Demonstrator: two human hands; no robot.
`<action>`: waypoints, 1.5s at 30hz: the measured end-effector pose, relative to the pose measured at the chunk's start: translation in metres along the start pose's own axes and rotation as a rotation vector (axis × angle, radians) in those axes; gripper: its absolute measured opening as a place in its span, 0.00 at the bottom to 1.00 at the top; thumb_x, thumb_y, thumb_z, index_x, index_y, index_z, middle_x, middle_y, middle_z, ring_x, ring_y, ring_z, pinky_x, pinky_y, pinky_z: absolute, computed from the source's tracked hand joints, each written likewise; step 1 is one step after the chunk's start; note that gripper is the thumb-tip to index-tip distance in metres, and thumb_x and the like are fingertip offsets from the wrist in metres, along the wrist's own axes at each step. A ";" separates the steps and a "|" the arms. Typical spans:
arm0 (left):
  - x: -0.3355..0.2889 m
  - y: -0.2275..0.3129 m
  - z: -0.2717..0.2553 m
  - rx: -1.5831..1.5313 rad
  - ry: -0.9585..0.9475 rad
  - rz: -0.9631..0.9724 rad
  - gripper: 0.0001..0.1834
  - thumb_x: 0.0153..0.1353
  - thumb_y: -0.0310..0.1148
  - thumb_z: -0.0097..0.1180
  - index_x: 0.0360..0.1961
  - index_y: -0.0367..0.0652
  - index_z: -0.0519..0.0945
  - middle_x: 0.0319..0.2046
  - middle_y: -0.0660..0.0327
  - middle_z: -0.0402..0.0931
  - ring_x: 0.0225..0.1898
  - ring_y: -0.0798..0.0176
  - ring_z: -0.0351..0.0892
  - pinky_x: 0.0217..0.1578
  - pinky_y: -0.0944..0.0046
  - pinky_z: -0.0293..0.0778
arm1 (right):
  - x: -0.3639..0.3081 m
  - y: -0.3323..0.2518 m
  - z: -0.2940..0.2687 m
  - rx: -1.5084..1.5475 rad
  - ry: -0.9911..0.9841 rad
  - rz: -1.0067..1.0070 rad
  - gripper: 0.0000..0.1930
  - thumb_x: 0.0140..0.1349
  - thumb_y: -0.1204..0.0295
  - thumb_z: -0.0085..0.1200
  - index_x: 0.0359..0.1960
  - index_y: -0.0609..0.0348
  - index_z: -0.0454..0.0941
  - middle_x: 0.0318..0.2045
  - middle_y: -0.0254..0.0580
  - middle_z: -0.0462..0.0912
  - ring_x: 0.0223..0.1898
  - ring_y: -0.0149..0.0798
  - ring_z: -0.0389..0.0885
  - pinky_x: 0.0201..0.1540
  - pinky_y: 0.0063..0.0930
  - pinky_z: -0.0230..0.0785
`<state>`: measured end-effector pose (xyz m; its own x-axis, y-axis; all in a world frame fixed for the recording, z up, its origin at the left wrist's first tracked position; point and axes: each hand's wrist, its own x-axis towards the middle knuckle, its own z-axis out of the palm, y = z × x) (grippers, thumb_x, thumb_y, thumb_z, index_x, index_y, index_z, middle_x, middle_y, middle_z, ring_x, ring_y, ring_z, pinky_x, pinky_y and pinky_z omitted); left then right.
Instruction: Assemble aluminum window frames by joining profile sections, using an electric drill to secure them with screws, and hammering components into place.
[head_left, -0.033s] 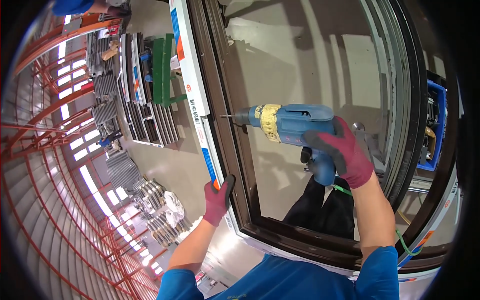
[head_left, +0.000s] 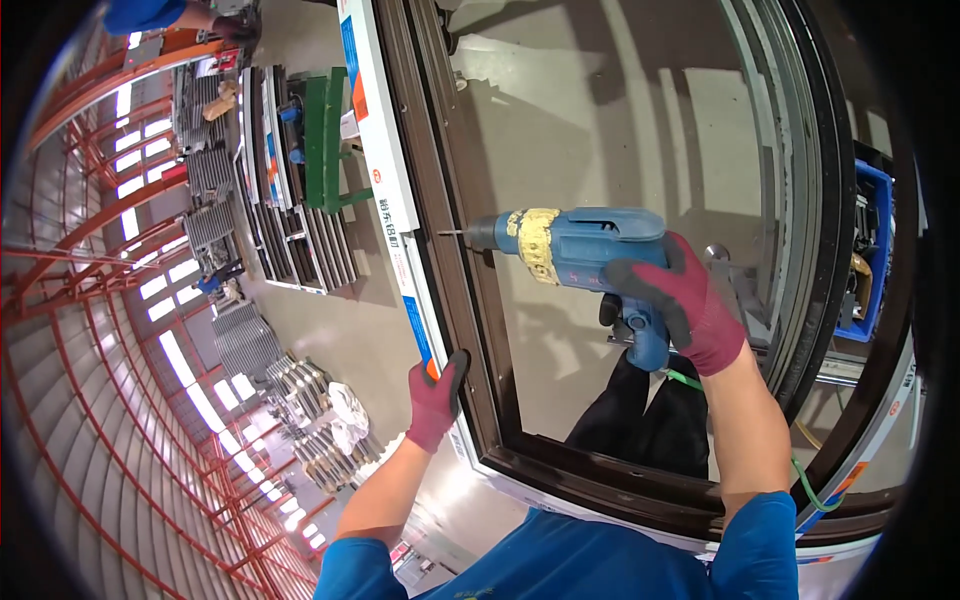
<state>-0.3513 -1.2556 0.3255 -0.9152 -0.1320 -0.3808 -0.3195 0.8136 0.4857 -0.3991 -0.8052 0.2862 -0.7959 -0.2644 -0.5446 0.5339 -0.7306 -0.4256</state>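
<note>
a blue power drill (head_left: 605, 235) lies sideways at the centre of the frame, its thin bit (head_left: 452, 233) pointing left over the brown rail of a window-like frame (head_left: 480, 400). whether the tip touches the rail cannot be told.

the right hand (head_left: 685, 305), in a maroon and grey glove, grasps the drill by its grip, right of centre. the left hand (head_left: 437, 400), gloved alike, is clasped on the rail's outer edge at lower centre, dark fingertips over the top; its underside is hidden.

the drill looks fairly heavy and nose-weighted, with a hard shell. the grip seems the best hold, high up behind the motor; the yellow band (head_left: 540, 245) could take a second hand. the bit looks slender and likely to snap if pushed sideways. the frame seems stiff, long and awkward, steadiest held by its edge; the white film (head_left: 385, 150) along it may slip. a green cord (head_left: 685, 379) trails toward the lower right and could drag.
</note>
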 end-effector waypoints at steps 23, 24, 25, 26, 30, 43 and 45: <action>0.003 0.045 0.003 -0.054 -0.080 -0.171 0.16 0.70 0.29 0.64 0.51 0.27 0.79 0.44 0.50 0.83 0.44 0.58 0.83 0.47 0.58 0.77 | 0.021 0.010 -0.006 -0.060 0.022 -0.088 0.26 0.63 0.67 0.68 0.58 0.68 0.73 0.41 0.43 0.83 0.38 0.34 0.88 0.39 0.32 0.81; 0.001 0.041 0.004 -0.015 -0.054 -0.076 0.14 0.70 0.30 0.64 0.49 0.28 0.81 0.41 0.53 0.84 0.42 0.60 0.84 0.45 0.59 0.78 | 0.020 0.005 -0.005 -0.061 0.022 -0.090 0.26 0.63 0.67 0.68 0.58 0.68 0.73 0.41 0.43 0.83 0.38 0.34 0.88 0.39 0.32 0.81; 0.001 0.043 0.005 0.024 -0.028 0.018 0.13 0.69 0.30 0.65 0.48 0.30 0.82 0.39 0.55 0.86 0.40 0.63 0.84 0.43 0.60 0.78 | 0.019 -0.004 -0.003 -0.035 -0.016 -0.012 0.27 0.64 0.68 0.68 0.59 0.68 0.73 0.42 0.44 0.83 0.41 0.34 0.87 0.42 0.32 0.81; 0.002 0.044 0.005 0.022 -0.028 0.017 0.13 0.69 0.30 0.65 0.48 0.30 0.82 0.39 0.55 0.86 0.40 0.63 0.84 0.43 0.60 0.78 | 0.019 -0.009 -0.002 -0.010 -0.055 0.065 0.27 0.64 0.68 0.68 0.60 0.69 0.73 0.44 0.45 0.83 0.43 0.35 0.87 0.45 0.32 0.81; 0.003 0.049 0.005 -0.075 -0.033 -0.094 0.10 0.69 0.30 0.65 0.43 0.31 0.84 0.35 0.57 0.87 0.36 0.65 0.84 0.39 0.62 0.77 | 0.022 -0.003 0.002 -0.033 -0.013 0.057 0.29 0.63 0.69 0.68 0.63 0.69 0.72 0.45 0.47 0.84 0.46 0.36 0.86 0.47 0.34 0.81; -0.001 0.018 -0.001 0.228 -0.032 0.089 0.18 0.69 0.33 0.66 0.51 0.28 0.79 0.47 0.50 0.78 0.49 0.56 0.80 0.48 0.53 0.75 | 0.026 -0.003 0.008 -0.109 -0.037 0.065 0.34 0.65 0.70 0.68 0.69 0.68 0.65 0.58 0.50 0.79 0.55 0.40 0.83 0.56 0.39 0.79; 0.003 0.051 0.002 0.160 -0.075 -0.049 0.17 0.70 0.31 0.66 0.54 0.30 0.79 0.48 0.48 0.78 0.49 0.53 0.80 0.49 0.52 0.75 | 0.028 0.003 0.004 -0.094 -0.033 0.044 0.36 0.64 0.69 0.69 0.69 0.67 0.65 0.56 0.48 0.79 0.47 0.39 0.85 0.49 0.36 0.81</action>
<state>-0.3703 -1.2137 0.3477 -0.8767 -0.1354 -0.4616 -0.3142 0.8878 0.3363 -0.4209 -0.8172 0.2725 -0.7792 -0.3171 -0.5406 0.5919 -0.6559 -0.4684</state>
